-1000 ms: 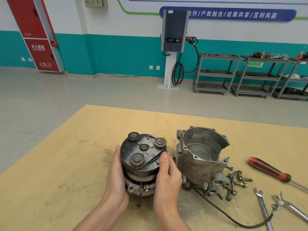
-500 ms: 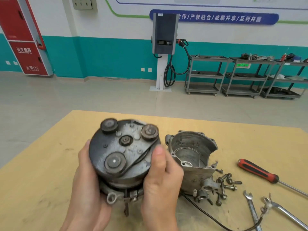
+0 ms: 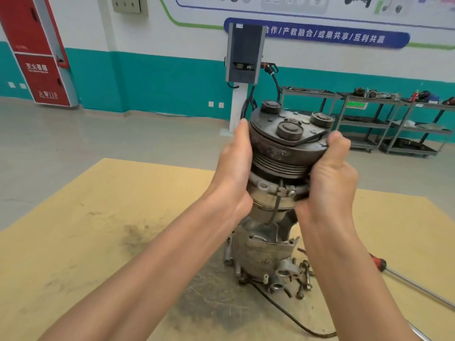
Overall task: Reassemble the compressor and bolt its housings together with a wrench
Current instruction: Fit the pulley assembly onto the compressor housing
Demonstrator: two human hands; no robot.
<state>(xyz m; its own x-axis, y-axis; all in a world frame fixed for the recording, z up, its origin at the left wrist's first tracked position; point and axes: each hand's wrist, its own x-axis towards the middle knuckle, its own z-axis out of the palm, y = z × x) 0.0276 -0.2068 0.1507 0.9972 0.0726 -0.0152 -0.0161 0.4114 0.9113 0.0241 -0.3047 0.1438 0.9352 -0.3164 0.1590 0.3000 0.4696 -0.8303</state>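
I have the pulley half of the compressor [image 3: 283, 153] lifted clear of the bench [image 3: 73, 242], held upright between both hands directly above the open aluminium housing [image 3: 258, 252]. My left hand [image 3: 234, 173] lies along the left flank, fingers wrapped round the far side and the thumb tip up at the rim of the clutch plate. My right hand [image 3: 330, 178] clasps the right flank, thumb curled over the plate's edge. Each grip is closed firmly round the grooved pulley body, so nothing is loose.

The housing stands on the bench below, mouth up; the lower end of the lifted half sits right at that mouth, though I cannot tell whether the two are touching. A black cable [image 3: 283, 313] trails from the housing's base toward the near edge. Loose bolts [image 3: 301, 279] lie just right of the housing. Farther right, a red-handled screwdriver [image 3: 379, 263] lies partly hidden behind my right forearm.
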